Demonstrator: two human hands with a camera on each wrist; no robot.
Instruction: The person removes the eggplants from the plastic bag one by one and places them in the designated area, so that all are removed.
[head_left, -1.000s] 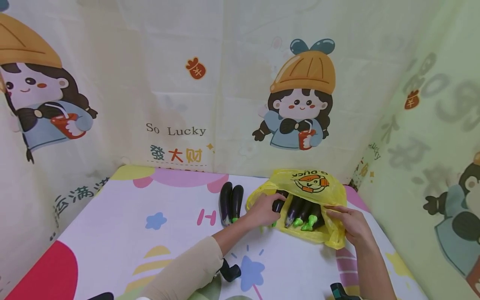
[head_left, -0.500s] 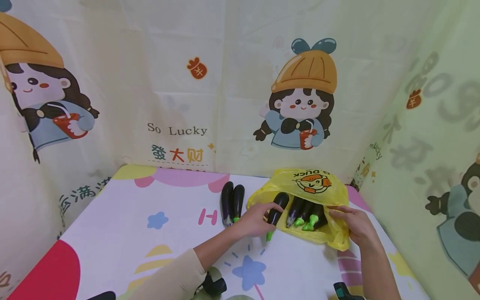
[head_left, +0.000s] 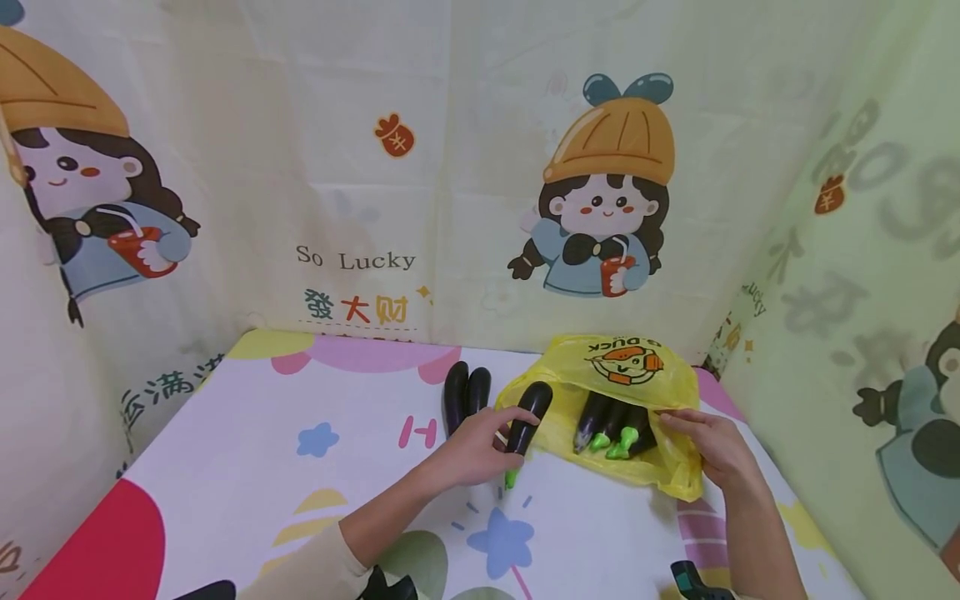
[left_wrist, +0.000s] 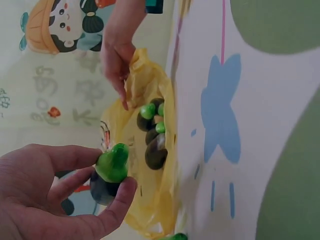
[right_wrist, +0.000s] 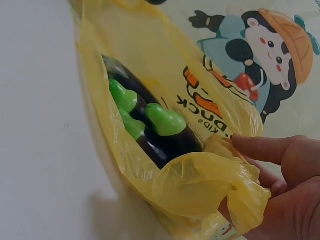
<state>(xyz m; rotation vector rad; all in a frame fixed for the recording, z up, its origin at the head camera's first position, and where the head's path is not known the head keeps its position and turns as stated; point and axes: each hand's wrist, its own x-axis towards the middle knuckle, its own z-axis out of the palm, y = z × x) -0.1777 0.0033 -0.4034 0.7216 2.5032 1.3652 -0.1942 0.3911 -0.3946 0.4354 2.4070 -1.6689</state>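
My left hand [head_left: 480, 446] grips a dark purple eggplant [head_left: 530, 414] near its green stem end, just left of the yellow plastic bag's mouth. In the left wrist view the green stem [left_wrist: 113, 164] shows between thumb and fingers. My right hand [head_left: 716, 450] pinches the right edge of the yellow bag [head_left: 675, 467], which lies on its side with its mouth held toward me. Several eggplants [right_wrist: 172, 142] with green stems lie inside the bag, as the right wrist view shows. Beyond my left hand, two more eggplants [head_left: 455, 396] lie side by side on the table.
The table [head_left: 360, 500] has a white cloth printed with coloured shapes. A cream curtain [head_left: 480, 167] printed with cartoon figures stands along the back, and more printed fabric [head_left: 862, 333] closes off the right side.
My left hand has drawn the eggplant out of the bag and carried it left, toward the two loose eggplants. My right hand keeps its hold on the bag's edge.
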